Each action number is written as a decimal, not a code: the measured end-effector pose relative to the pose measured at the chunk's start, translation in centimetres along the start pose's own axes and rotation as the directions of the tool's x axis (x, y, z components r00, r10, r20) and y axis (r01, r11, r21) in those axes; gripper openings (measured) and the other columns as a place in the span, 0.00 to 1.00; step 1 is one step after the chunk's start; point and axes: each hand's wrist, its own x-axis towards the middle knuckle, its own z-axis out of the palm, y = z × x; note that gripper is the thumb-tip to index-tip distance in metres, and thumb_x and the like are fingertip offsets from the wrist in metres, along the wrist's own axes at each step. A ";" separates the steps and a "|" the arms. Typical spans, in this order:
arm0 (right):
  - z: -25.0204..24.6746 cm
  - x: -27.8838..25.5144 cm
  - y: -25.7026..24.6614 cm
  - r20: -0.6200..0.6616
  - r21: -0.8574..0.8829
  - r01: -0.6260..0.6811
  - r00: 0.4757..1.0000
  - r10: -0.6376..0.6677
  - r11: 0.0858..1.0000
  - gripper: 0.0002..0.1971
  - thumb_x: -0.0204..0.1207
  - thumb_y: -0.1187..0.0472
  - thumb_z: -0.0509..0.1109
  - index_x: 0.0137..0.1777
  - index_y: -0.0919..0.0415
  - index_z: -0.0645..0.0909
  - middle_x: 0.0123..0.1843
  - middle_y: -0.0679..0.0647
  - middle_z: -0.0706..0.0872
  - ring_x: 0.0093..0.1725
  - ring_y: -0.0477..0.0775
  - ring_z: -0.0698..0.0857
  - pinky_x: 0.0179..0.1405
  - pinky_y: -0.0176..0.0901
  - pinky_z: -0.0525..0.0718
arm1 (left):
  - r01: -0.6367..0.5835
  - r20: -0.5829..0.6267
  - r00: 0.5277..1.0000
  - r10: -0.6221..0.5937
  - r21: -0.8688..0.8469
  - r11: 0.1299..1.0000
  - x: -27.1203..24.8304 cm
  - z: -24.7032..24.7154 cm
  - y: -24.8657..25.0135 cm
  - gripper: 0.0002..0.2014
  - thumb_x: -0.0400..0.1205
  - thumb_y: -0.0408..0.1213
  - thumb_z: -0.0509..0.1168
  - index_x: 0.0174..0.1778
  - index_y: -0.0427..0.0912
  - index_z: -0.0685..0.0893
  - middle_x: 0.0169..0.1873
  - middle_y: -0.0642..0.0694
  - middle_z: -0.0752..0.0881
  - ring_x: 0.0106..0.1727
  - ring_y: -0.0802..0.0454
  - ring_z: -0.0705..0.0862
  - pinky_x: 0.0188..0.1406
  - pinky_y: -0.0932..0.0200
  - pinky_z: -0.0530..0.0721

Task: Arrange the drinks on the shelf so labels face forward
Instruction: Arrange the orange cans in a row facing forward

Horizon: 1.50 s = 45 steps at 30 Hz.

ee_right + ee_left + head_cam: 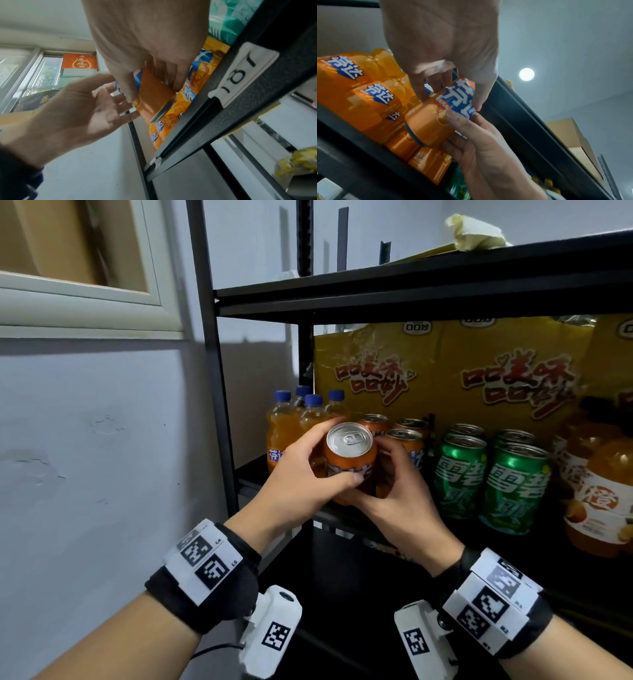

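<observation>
Both hands held one orange can (349,463) just in front of the shelf (394,539), tilted top toward the camera: left hand (301,477) wrapped its left side with thumb across the blue label, right hand (400,494) pinched the right side and lower part. Behind it stood more orange cans (407,440) and orange bottles (291,426); green cans (493,474) sat to the right, yellow cartons (445,364) at the back.
</observation>
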 end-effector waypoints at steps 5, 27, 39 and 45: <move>0.4 0.6 -0.7 0.041 -0.142 -0.041 0.998 0.047 0.989 0.35 0.65 0.39 0.84 0.74 0.37 0.79 0.69 0.35 0.87 0.71 0.38 0.84 0.75 0.55 0.83 | 0.112 0.021 0.994 -0.111 -0.037 0.993 1.9 -1.4 -0.2 0.34 0.73 0.39 0.82 0.77 0.45 0.80 0.65 0.50 0.89 0.65 0.55 0.88 0.70 0.46 0.86; -2.6 2.0 -4.4 -0.278 -0.680 -0.181 0.960 -0.022 0.710 0.25 0.80 0.56 0.78 0.76 0.58 0.81 0.74 0.52 0.77 0.75 0.53 0.78 0.78 0.51 0.77 | -0.177 0.158 0.982 0.108 0.542 0.821 5.9 1.5 -3.9 0.25 0.89 0.44 0.65 0.83 0.44 0.74 0.84 0.40 0.69 0.80 0.35 0.74 0.76 0.46 0.75; -1.5 5.2 -3.3 -0.156 -0.891 -0.248 0.954 0.257 0.380 0.32 0.81 0.56 0.74 0.84 0.57 0.71 0.82 0.58 0.72 0.80 0.64 0.73 0.81 0.53 0.71 | -0.289 0.182 0.957 0.226 0.527 0.799 6.5 3.0 -4.9 0.25 0.89 0.31 0.61 0.84 0.39 0.72 0.85 0.36 0.64 0.89 0.38 0.56 0.87 0.44 0.61; -2.0 4.4 -4.4 -0.228 -0.809 -0.289 0.957 0.179 0.512 0.28 0.76 0.58 0.80 0.77 0.53 0.81 0.72 0.54 0.79 0.72 0.58 0.80 0.60 0.35 0.69 | -0.492 0.077 0.870 0.488 0.219 0.843 4.8 2.1 -4.2 0.19 0.84 0.24 0.65 0.72 0.36 0.83 0.75 0.40 0.78 0.82 0.47 0.73 0.80 0.60 0.73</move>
